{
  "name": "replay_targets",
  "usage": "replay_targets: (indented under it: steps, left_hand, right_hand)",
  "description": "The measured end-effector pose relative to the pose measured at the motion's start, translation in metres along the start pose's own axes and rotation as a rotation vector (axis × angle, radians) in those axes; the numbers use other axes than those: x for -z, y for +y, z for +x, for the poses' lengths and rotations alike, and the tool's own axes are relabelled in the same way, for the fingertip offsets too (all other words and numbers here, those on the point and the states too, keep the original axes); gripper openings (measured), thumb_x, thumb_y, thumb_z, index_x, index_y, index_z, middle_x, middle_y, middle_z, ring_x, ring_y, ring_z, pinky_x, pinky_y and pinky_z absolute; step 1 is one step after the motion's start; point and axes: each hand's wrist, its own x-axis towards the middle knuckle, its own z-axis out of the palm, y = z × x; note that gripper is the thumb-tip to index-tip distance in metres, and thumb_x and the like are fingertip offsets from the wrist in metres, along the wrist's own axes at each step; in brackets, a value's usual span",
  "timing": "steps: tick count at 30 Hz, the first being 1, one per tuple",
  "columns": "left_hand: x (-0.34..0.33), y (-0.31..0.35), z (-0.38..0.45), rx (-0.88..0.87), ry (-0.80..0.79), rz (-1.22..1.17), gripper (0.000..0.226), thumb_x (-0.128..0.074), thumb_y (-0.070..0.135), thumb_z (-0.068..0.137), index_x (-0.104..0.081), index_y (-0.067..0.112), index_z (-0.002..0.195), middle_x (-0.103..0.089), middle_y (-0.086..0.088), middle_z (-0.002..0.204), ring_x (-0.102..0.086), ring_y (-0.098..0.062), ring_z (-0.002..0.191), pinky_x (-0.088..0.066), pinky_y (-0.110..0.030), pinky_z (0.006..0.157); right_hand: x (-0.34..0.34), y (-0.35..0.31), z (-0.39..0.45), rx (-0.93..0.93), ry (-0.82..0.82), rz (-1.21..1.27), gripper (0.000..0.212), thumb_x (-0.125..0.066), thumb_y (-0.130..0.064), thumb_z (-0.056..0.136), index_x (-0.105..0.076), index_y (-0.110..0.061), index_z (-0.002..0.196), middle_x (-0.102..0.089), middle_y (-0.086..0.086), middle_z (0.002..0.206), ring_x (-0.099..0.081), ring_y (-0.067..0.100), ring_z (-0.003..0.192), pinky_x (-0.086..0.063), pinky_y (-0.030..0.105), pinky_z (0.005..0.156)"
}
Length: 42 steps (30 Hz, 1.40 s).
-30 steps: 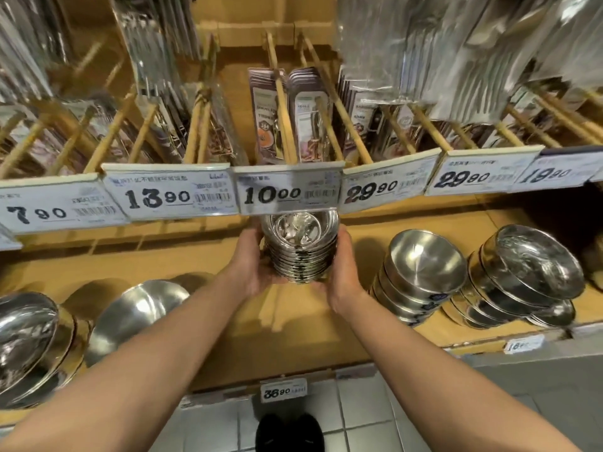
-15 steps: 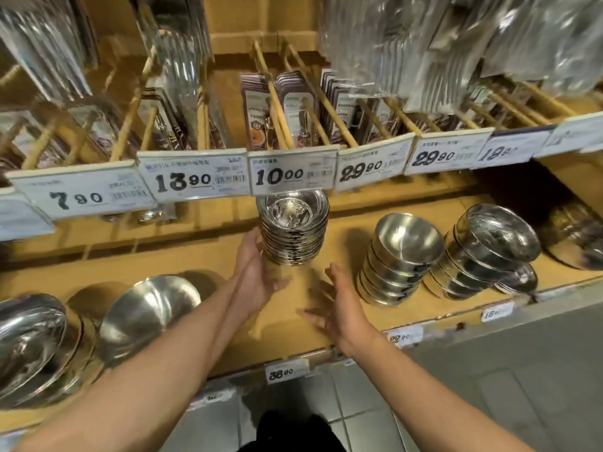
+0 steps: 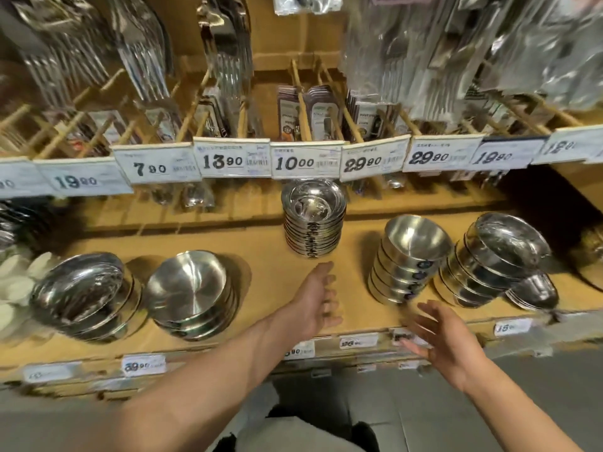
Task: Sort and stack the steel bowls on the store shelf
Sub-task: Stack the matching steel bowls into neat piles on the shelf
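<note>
Steel bowls (image 3: pixel 313 220) stand in an upright stack at 12 o'clock on the shelf (image 3: pixel 267 256), apart from both hands. My left hand (image 3: pixel 318 296) sits nearer, just below the stack, fingers loose and empty; my right hand (image 3: pixel 447 340) hangs at 4 o'clock, fingers spread, gripping nothing.

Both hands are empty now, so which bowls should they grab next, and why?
Probably the leaning stack of bowls on the right: the right hand is open beside it, and it tilts, unlike the upright small stack just set down. Straightening it seems the likely next move.
</note>
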Motion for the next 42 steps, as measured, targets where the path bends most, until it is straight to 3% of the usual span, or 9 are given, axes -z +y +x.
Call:
replay_targets:
  steps: [5,11,14,18,24,29,33,38,42]
  left_hand:
    - [-0.028,-0.013,0.008,-0.045,0.010,-0.019,0.061,-0.051,0.061,0.092,-0.054,0.018,0.135,-0.053,-0.007,0.113,-0.050,-0.022,0.091,-0.050,-0.048,0.090]
    - [-0.053,-0.020,0.010,-0.072,0.047,-0.062,0.050,-0.050,0.063,0.090,-0.060,0.022,0.118,-0.050,-0.005,0.095,-0.051,-0.018,0.071,-0.051,-0.036,0.068]
    - [-0.069,-0.019,0.013,-0.085,0.053,-0.079,0.050,-0.048,0.063,0.091,-0.059,0.023,0.119,-0.056,-0.003,0.108,-0.057,-0.020,0.087,-0.052,-0.038,0.070]
    - [-0.092,-0.010,0.015,-0.093,0.043,-0.075,0.056,-0.044,0.068,0.092,-0.047,0.030,0.133,-0.059,0.005,0.106,-0.060,-0.019,0.095,-0.051,-0.038,0.073]
    - [-0.112,-0.007,0.030,-0.140,0.065,-0.067,0.058,-0.040,0.074,0.090,-0.047,0.031,0.128,-0.059,0.006,0.103,-0.059,-0.020,0.097,-0.036,-0.059,0.111]
    - [-0.101,-0.035,0.032,-0.117,0.199,-0.133,0.057,-0.043,0.063,0.094,-0.055,0.016,0.124,-0.058,-0.002,0.101,-0.058,-0.022,0.094,-0.048,-0.053,0.103]
    - [-0.112,-0.072,0.031,0.001,0.168,-0.176,0.029,-0.052,0.048,0.090,-0.054,0.019,0.091,-0.037,0.001,0.072,-0.037,-0.018,0.067,-0.051,-0.034,0.071]
    - [-0.163,-0.090,0.045,0.031,0.124,0.013,0.027,-0.049,0.044,0.097,-0.062,0.020,0.094,-0.062,0.005,0.065,-0.058,-0.016,0.073,-0.051,-0.036,0.073]
    - [-0.190,-0.089,0.055,-0.024,0.035,0.076,0.030,-0.051,0.046,0.096,-0.061,0.020,0.108,-0.064,0.003,0.095,-0.059,-0.015,0.089,-0.052,-0.032,0.074]
  right_hand:
    - [0.020,-0.021,0.009,0.028,-0.043,0.002,0.049,-0.042,-0.044,0.104,-0.047,-0.018,0.145,-0.056,0.013,0.134,-0.055,0.029,0.124,-0.058,0.047,0.076]
    - [0.020,-0.038,0.025,0.044,-0.118,-0.133,0.044,-0.037,-0.046,0.105,-0.046,-0.025,0.142,-0.048,0.008,0.139,-0.048,0.027,0.125,-0.056,0.041,0.069]
    - [0.021,-0.048,0.032,0.046,-0.182,-0.163,0.034,-0.034,-0.051,0.104,-0.045,-0.036,0.132,-0.048,0.000,0.135,-0.048,0.022,0.123,-0.057,0.042,0.074]
    - [0.020,-0.054,0.045,0.085,-0.274,-0.230,0.040,-0.029,-0.057,0.104,-0.047,-0.038,0.133,-0.048,-0.007,0.139,-0.047,0.016,0.126,-0.047,0.055,0.105]
    - [0.014,-0.058,0.045,0.116,-0.348,-0.208,0.022,-0.031,-0.058,0.103,-0.051,-0.053,0.110,-0.051,-0.014,0.127,-0.045,0.008,0.119,-0.030,0.057,0.114]
    - [0.041,-0.055,0.046,0.081,-0.322,-0.234,0.024,-0.029,-0.053,0.106,-0.048,-0.044,0.117,-0.050,-0.013,0.131,-0.046,0.012,0.123,-0.042,0.059,0.108]
    - [0.089,-0.045,0.051,-0.038,-0.264,-0.276,0.026,-0.037,-0.038,0.107,-0.061,-0.032,0.115,-0.068,-0.001,0.116,-0.065,0.022,0.110,-0.057,0.045,0.086]
    - [0.136,-0.048,0.062,-0.066,-0.135,-0.235,0.023,-0.045,-0.029,0.105,-0.063,-0.018,0.114,-0.064,0.002,0.115,-0.060,0.016,0.103,-0.055,0.041,0.078]
    - [0.154,-0.065,0.072,-0.064,-0.015,-0.168,0.026,-0.045,-0.027,0.104,-0.066,-0.012,0.107,-0.064,0.007,0.101,-0.062,0.021,0.087,-0.051,0.044,0.088]
